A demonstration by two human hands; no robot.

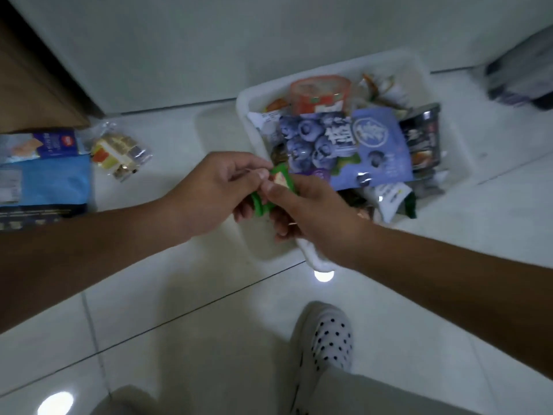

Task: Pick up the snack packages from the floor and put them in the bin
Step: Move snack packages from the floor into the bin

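The left hand (209, 190) and right hand (314, 220) both pinched a small green package (281, 178) at centre frame, just over the white bin's (329, 67) near corner. It would best be released well inside the rim; more packages (45, 181) lay on the floor at left.

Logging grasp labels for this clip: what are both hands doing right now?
Left hand: pinching the green snack packet.
Right hand: gripping the same green snack packet.

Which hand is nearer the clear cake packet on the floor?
Left. Sharing the green packet, the left hand is right of the clear cake packet; the right hand farther right, over the bin.
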